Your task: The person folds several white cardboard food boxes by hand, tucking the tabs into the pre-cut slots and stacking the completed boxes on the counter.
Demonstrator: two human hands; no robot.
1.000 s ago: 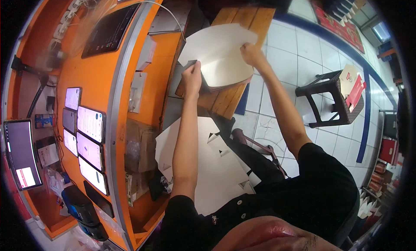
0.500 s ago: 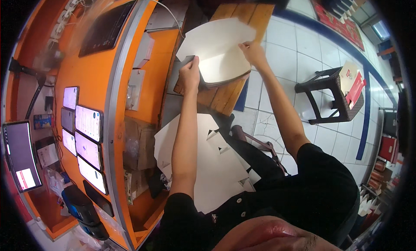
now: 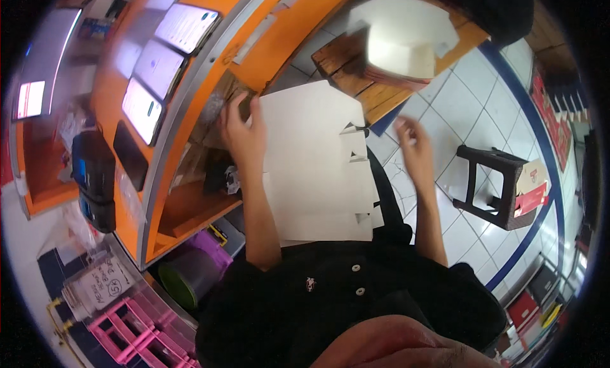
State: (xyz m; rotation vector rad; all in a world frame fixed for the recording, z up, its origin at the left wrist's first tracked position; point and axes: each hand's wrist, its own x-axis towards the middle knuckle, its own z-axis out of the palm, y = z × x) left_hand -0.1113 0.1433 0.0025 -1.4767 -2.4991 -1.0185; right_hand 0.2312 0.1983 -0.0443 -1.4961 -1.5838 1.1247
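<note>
At left, lit phones (image 3: 143, 110) line an orange worktop (image 3: 111, 91), while a person's left hand (image 3: 245, 131) hovers at the left edge of a flat white card (image 3: 311, 164), thumb and fingers spread; contact is unclear. The card lies across the lap, its far right corner just beside the nearest corner of a wooden worktop (image 3: 378, 101), where an open white box (image 3: 391, 60) sits by the right edge. The right hand (image 3: 415, 144), blurred and loosely curled, shows nothing in it; whether its fingertips meet cannot be told. Clean handling likely calls for pinching plain edges, keeping the card level and sparing its slotted tabs.
</note>
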